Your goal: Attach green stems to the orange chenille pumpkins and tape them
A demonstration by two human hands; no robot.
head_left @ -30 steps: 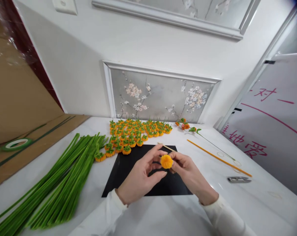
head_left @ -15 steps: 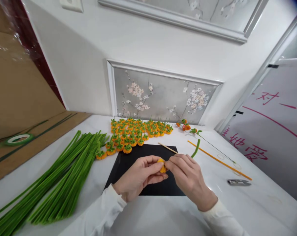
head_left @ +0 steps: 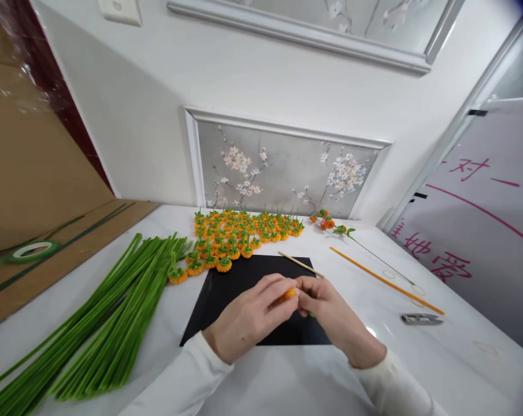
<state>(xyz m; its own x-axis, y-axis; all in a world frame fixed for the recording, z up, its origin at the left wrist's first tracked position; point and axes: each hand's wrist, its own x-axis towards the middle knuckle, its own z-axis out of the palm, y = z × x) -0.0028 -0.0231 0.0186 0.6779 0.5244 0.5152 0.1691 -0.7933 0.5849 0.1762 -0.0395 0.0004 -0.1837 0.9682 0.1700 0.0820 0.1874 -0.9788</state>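
One orange piece between the fingers, a crowd of green-topped ones at 11 to 12 o'clock

The orange pipe-cleaner piece sits above the black mat, mostly hidden by the fingers. The left hand has its fingers curled round it; the right hand has its fingers narrow, pinched about a green tip that peeks out below. Whether that tip is joined to the orange cannot be told.

By the look of it, the work is well along: dozens of orange pieces with green tops stand on the bench, while the held one seems unfinished. A thick bundle of green pipe cleaners lies loose at 9 o'clock — material enough for plenty more — but only one loose orange pipe cleaner shows, towards 2 o'clock. How many pieces are left to make cannot be told.

Beyond it, at 1 o'clock, lies a stem with small orange flowers; the metal snips are at 3 o'clock. A roll of green tape rests on cardboard around 10 o'clock.

Little blocks the hands: the wooden stick crosses the mat's far edge close to the right fingers — easily nudged — and the nearest finished-looking pieces crowd the mat's 11 o'clock corner.
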